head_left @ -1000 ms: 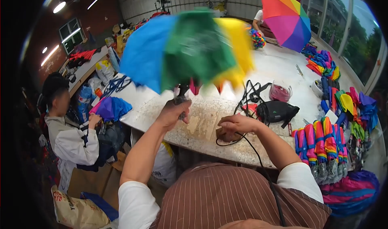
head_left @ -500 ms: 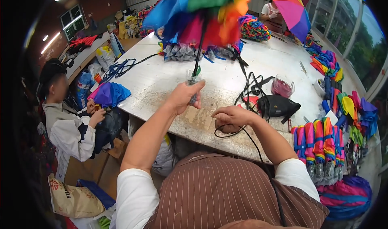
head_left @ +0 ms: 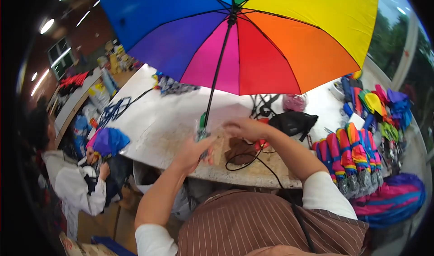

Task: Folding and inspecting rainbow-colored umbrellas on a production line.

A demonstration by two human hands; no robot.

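A rainbow umbrella (head_left: 262, 52) is spread wide over the table, its inner ribs and black shaft showing. My left hand (head_left: 194, 154) is closed around its handle, which has a clear plastic wrap and a green bit at the top. The shaft leans a little to the right as it rises. My right hand (head_left: 247, 129) hovers to the right of the handle with fingers stretched toward it, slightly blurred and holding nothing I can see. Beneath that hand lies a brown piece (head_left: 242, 152) with a thin black cord (head_left: 266, 168) looping over it.
On the white table (head_left: 149, 116), a black pouch (head_left: 294, 122) and a clear tub (head_left: 294, 102) sit right of my hands. Folded rainbow umbrellas (head_left: 346, 152) are stacked at the right edge. At left, a co-worker (head_left: 74, 174) handles a partly folded umbrella (head_left: 108, 140).
The umbrella's canopy has gone from half-folded and blurred to fully spread. My left hand has come down and slightly left with the handle; the right has lifted off the brown piece.
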